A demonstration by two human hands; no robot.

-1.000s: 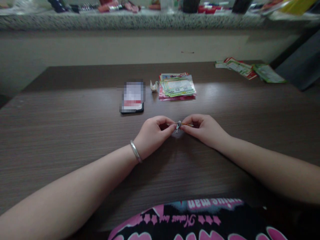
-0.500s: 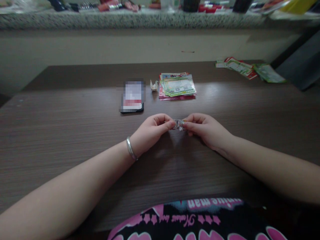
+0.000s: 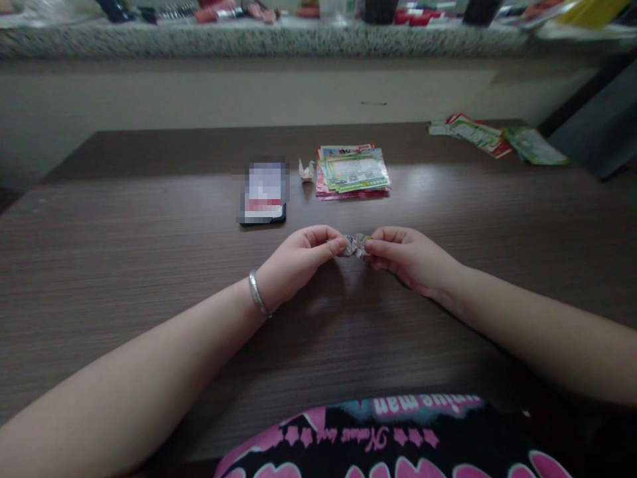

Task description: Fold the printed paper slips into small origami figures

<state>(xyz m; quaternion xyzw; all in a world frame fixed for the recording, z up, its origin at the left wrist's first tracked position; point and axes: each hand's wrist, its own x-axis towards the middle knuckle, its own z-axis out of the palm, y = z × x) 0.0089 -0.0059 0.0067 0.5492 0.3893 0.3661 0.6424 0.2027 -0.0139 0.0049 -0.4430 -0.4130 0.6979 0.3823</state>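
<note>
A small piece of folded printed paper (image 3: 355, 246) is stretched between my two hands, a little above the table. My left hand (image 3: 313, 255), with a silver bangle at the wrist, pinches its left end between thumb and fingers. The right end is pinched the same way by my right hand (image 3: 411, 255). Fingertips hide both ends of the paper, and its middle shows creased facets. Beyond the hands stands a small folded paper crane (image 3: 306, 172), just left of a stack of printed paper sheets (image 3: 353, 174).
A phone (image 3: 263, 192) with a blurred-out screen lies left of the crane. More green and red printed papers (image 3: 480, 135) lie at the table's far right corner. Behind the table (image 3: 149, 265) a granite ledge (image 3: 279, 41) holds assorted small items.
The folded paper has turned slightly between my fingers, and more of its middle shows now. Both hands keep their pinch and have barely moved.
</note>
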